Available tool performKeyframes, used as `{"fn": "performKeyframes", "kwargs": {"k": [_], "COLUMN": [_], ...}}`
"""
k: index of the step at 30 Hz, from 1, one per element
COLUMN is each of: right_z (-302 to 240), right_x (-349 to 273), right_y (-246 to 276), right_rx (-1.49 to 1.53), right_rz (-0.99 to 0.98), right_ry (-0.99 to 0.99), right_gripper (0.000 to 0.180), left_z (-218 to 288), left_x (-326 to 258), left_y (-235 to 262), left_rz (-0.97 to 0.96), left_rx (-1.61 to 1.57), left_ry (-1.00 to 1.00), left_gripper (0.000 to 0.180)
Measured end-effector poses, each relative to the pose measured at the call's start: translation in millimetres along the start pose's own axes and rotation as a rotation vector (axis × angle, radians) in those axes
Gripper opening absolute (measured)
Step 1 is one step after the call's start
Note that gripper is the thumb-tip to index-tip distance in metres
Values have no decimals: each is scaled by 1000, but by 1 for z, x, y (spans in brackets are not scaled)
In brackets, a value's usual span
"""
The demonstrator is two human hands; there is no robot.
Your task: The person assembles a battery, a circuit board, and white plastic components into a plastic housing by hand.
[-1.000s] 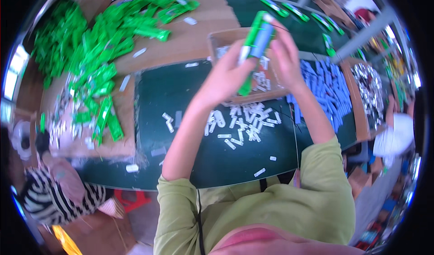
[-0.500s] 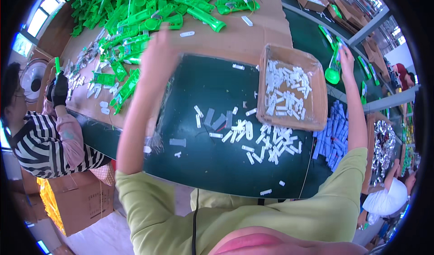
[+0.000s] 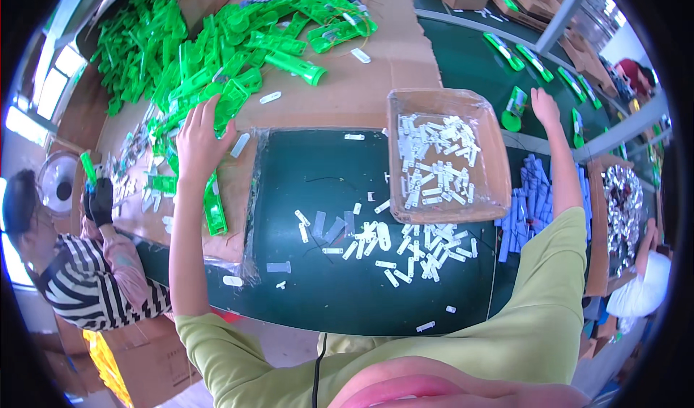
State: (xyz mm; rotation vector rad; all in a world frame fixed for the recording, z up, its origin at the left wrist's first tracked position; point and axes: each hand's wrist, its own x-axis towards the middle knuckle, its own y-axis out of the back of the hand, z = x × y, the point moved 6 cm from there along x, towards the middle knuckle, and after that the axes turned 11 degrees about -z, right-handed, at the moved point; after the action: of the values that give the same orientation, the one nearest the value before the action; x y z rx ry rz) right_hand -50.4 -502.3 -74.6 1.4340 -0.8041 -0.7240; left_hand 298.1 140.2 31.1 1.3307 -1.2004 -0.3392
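Observation:
My left hand [image 3: 201, 139] reaches over the pile of translucent green plastic casings [image 3: 217, 61], thumb apart from the fingers, with no casing visibly gripped. Beside its fingertips lies a green casing [image 3: 235, 98]; whether they touch is unclear. Another long casing [image 3: 215, 209] lies below the hand on the cardboard. At the right, my right hand [image 3: 546, 108] is held above the dark green surface, its fingers loosely extended and nothing visible in them. Just left of it rests a green casing with a rounded end [image 3: 514, 109].
A cardboard box [image 3: 499, 204] of small white pieces stands mid-table. Loose white pieces [image 3: 426, 252] lie before it, blue strips [image 3: 531, 198] to its right. More green casings [image 3: 535, 62] lie at far right. A co-worker [image 3: 94, 263] sits at left holding a green piece.
My right hand has let go of the green casing, which now lies on the surface. The left hand has moved nearer and left over the pile. The whole view has shifted slightly.

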Motion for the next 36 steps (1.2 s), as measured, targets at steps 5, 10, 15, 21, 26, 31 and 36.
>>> {"fn": "performKeyframes", "kwargs": {"k": [5, 10, 15, 21, 26, 31, 36], "right_z": [-124, -227, -233, -242, -270, -277, -271], "right_x": [-160, -323, -353, -355, -380, -391, -370], "right_y": [113, 149, 147, 134, 125, 131, 145], "right_rx": [-106, 478, 1044, 1901, 1890, 1626, 1470], "right_rz": [416, 53, -191, -744, -1224, -974, -595], "right_ry": [590, 1083, 1061, 915, 938, 941, 784], "right_gripper": [30, 67, 63, 50, 43, 38, 29], "left_z": [88, 191, 249, 278, 241, 200, 175], "left_x": [11, 4, 16, 19, 27, 29, 23], "left_y": [68, 95, 112, 111, 114, 116, 118], "left_rz": [192, 335, 349, -260, 73, 289, 492], "left_rx": [-701, -1669, -1915, -2136, -2019, -1803, -1489], "left_ry": [134, 109, 104, -286, -114, 31, 153], "left_gripper": [43, 43, 36, 64, 68, 54, 47]}}
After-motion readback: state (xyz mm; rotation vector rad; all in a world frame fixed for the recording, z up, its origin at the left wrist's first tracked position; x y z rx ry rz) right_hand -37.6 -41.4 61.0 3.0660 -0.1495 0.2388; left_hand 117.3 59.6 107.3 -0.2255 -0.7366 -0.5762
